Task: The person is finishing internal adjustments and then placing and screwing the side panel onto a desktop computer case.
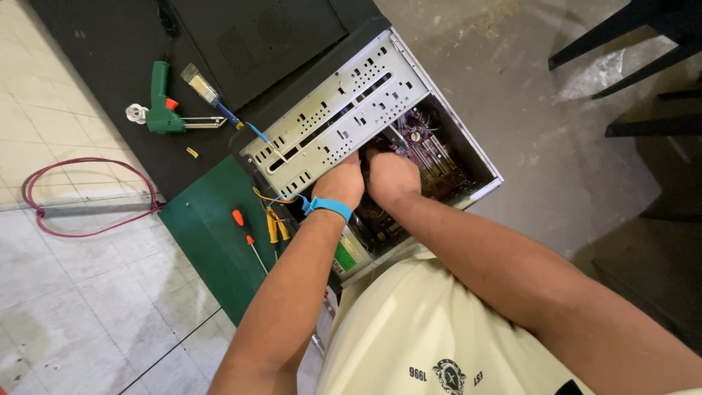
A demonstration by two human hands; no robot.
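An open computer case lies on its side, with a perforated metal drive cage and a purple motherboard inside. My left hand, with a blue strap on its wrist, reaches into the case below the drive cage. My right hand is pressed beside it, fingers down inside the case. What the fingers hold is hidden by the hands themselves.
A green mat carries an orange-handled screwdriver and yellow-handled pliers. On the black mat lie a green glue gun and a brush. A red cable loops on the tiles. Dark chair legs stand upper right.
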